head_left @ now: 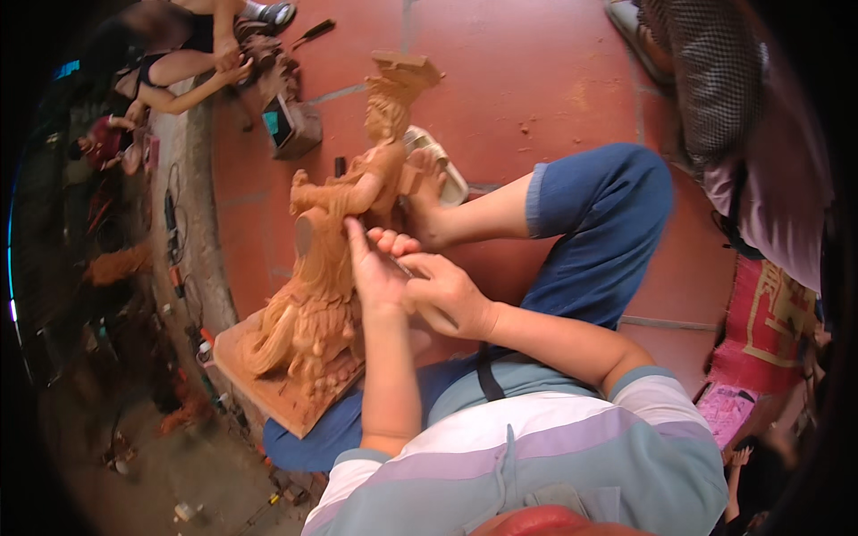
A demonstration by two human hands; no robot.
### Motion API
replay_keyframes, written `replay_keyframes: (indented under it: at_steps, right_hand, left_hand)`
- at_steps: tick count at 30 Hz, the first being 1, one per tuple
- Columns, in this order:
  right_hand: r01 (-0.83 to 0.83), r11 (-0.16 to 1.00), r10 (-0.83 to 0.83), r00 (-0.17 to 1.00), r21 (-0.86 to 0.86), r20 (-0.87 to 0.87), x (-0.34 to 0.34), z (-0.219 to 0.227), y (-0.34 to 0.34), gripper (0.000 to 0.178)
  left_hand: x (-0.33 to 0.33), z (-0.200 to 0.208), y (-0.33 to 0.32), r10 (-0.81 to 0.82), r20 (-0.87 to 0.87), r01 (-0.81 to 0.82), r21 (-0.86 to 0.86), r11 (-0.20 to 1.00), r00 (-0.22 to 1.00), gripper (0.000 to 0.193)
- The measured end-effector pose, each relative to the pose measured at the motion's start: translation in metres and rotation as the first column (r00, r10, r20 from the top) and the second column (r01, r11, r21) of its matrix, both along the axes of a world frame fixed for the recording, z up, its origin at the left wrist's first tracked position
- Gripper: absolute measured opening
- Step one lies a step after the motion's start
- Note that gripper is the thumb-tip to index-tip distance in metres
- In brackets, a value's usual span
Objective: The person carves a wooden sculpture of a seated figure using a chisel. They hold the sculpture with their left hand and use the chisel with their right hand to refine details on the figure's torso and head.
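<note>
A carved wooden statue [326, 268] of a robed figure, light orange-brown, stands tilted in front of me on a square wooden base [308, 406]. Its base rests by my blue trouser leg. My left hand [380, 272] is at the statue's side, thumb pressed to the wood and fingers curled around the front of a slim carving chisel [407, 272]. Behind it, my right hand [449, 295] is closed around the tool's handle. Most of the chisel is hidden by the fingers, and its cutting tip does not show.
My bare foot [427, 192] is beside the statue, near a pale sandal [451, 170]. A grey block [293, 129] and a dark-handled tool [315, 32] lie on the red tiles. Another person [192, 76] sits at the upper left. Tools line the ledge [192, 223]; a red mat [760, 322] is right.
</note>
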State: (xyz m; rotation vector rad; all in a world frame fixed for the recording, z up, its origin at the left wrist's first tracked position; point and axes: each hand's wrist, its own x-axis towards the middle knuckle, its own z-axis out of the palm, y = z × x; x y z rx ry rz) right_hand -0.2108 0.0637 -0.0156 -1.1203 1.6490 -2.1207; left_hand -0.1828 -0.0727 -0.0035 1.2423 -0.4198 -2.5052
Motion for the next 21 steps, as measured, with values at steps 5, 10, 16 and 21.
replay_keyframes:
  at_steps: [5, 10, 16, 21]
  right_hand:
    - [0.097, 0.995, -0.1, 0.988, 0.034, 0.116, -0.014, -0.008, 0.001, 0.007]
    - [0.097, 0.994, -0.098, 0.995, 0.059, 0.012, -0.019, 0.005, 0.001, 0.008]
    - [0.039, 0.996, -0.044, 0.997, -0.086, -0.062, -0.011, 0.022, 0.011, 0.012]
    - [0.076, 0.997, -0.076, 0.996, -0.003, -0.039, -0.004, 0.016, -0.004, 0.01]
  left_hand:
    - [0.006, -0.005, 0.001, -0.149, -0.261, 0.162, 0.029, 0.986, 0.954, 0.065]
    - [-0.006, -0.019, 0.004, -0.133, -0.291, 0.137, -0.006, 0.991, 0.948, 0.059]
    - [0.009, -0.026, -0.002, -0.152, -0.324, 0.139, -0.063, 0.988, 0.934, 0.047]
    - [-0.008, -0.013, 0.001, 0.013, -0.015, -0.013, 0.014, 1.0, 1.0, 0.041]
